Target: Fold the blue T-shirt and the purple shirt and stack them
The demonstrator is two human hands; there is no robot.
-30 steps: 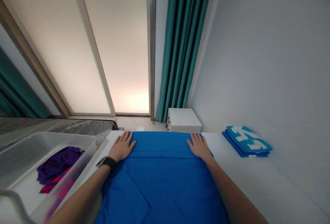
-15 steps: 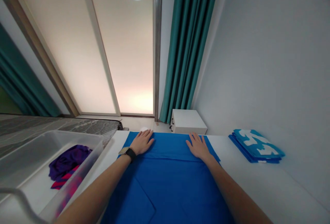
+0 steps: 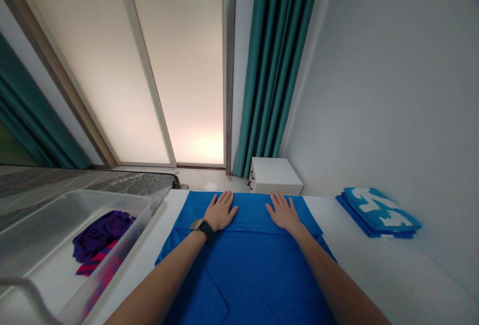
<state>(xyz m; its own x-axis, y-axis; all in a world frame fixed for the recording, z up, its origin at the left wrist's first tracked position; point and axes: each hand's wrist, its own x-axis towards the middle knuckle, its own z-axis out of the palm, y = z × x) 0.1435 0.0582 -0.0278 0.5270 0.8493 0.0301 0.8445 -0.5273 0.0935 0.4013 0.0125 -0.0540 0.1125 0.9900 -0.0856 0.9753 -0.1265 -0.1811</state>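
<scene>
A blue cloth (image 3: pixel 254 270), probably a garment, lies spread over the white table (image 3: pixel 374 275), its far end near the table's back edge. On the left of that far end my left hand (image 3: pixel 220 212) rests palm down with fingers outstretched; a watch with a dark band (image 3: pixel 202 227) is on its wrist. My right hand (image 3: pixel 283 213) lies flat on the right side of the same far strip, fingers spread. Both palms touch the fabric and neither hand grips anything. Creases cross the cloth below the hands. Its near end runs out of view between my forearms.
On the right of the table sits a folded stack of blue and white cloth (image 3: pixel 379 210). A translucent plastic bin (image 3: pixel 144 208) at left holds purple cloth (image 3: pixel 103 235) and red-striped cloth (image 3: pixel 95 260). Beyond the table stand a white cabinet (image 3: pixel 277 173) and a green curtain (image 3: pixel 277 76).
My left hand has slid a little to the right across the blue cloth. My right hand has stayed almost in place. More of the cloth's left and right edges shows.
</scene>
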